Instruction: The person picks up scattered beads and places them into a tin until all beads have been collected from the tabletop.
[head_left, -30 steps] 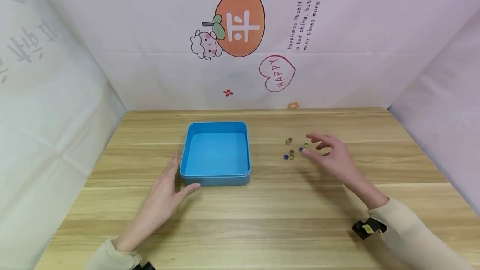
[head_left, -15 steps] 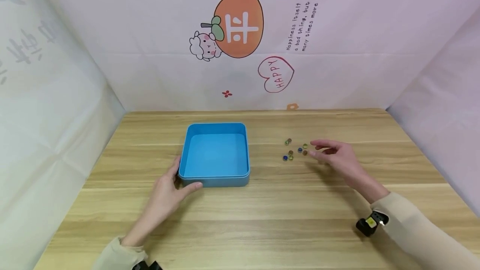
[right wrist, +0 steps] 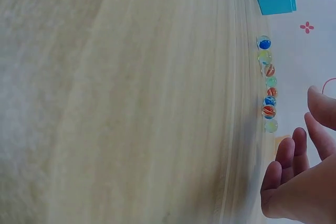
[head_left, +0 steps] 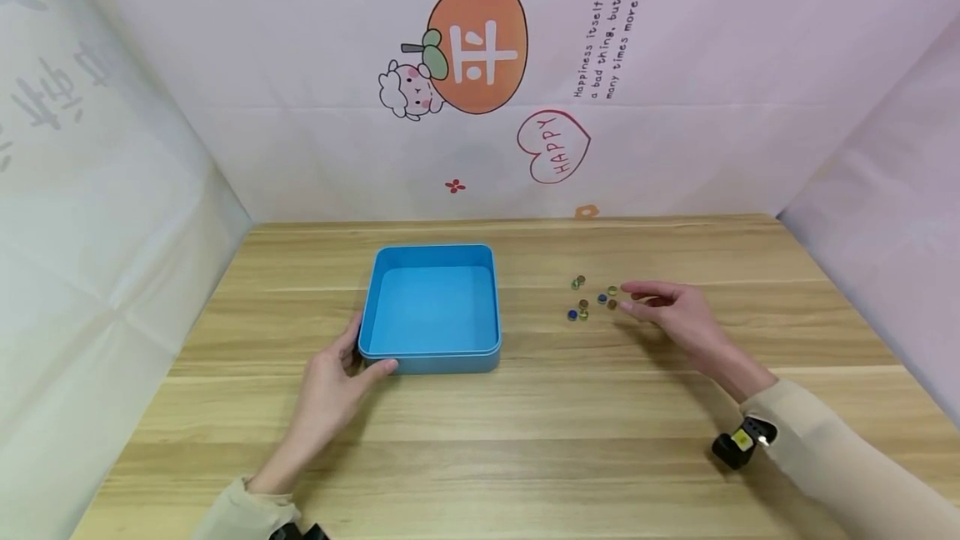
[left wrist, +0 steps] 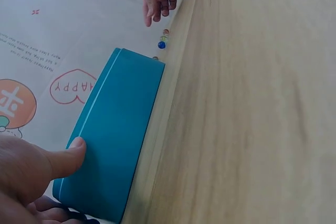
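A square, lidless blue box [head_left: 435, 311] stands on the table. My left hand [head_left: 328, 386] holds its near left corner, thumb [left wrist: 68, 160] against the front wall and fingers bent along the left side, partly hidden. To the right of the box lie several glass marbles [head_left: 583, 304] with blue, yellow, green and reddish-brown swirls. My right hand [head_left: 678, 319] hovers just right of this loose cluster, thumb and fingers apart with nothing between them. In the right wrist view, a reddish swirled marble [right wrist: 269, 111] and a pale yellow one [right wrist: 271, 125] are among those nearest the hand.
The wooden table [head_left: 525, 457] meets a printed white cloth [head_left: 315, 48] at the back, and cloth also hangs at both sides. Black wrist cameras sit at the cuffs; the right one [head_left: 735, 447] shows most plainly.
My right hand has drawn back a little to the right, uncovering a brownish marble. The left hand has come in against the box corner, its thumb now on the front wall.
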A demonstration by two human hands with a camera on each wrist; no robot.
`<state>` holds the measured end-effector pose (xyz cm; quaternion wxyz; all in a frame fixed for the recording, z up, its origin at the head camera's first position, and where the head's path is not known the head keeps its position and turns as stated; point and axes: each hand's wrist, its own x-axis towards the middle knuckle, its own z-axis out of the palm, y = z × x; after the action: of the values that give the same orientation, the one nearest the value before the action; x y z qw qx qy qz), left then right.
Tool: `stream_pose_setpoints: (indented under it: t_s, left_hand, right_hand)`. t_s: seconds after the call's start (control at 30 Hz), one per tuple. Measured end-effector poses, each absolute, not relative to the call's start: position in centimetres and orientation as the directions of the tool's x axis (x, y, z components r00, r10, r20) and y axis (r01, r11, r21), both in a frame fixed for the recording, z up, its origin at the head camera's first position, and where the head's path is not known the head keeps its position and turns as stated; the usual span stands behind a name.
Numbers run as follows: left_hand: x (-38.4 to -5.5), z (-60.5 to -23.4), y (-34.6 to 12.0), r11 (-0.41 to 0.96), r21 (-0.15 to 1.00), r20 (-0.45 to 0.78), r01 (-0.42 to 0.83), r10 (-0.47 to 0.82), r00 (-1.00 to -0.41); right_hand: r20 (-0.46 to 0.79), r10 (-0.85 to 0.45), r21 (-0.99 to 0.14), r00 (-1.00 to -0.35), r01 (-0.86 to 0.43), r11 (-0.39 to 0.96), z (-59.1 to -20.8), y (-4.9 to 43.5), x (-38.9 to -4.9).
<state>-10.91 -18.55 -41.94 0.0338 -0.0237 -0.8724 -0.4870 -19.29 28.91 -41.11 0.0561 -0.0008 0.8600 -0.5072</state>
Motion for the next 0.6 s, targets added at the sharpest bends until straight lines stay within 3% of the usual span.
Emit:
stream_pose_setpoints:
  t_s: [0.6]
  left_hand:
    - [-10.93,-41.94,-18.41,0.435,0.900,0.027,0.010,-0.033,-0.999]
  right_hand:
    - [-0.098,-0.095,-0.846,-0.991,0.032,0.533,-41.20,28.79,-20.03]
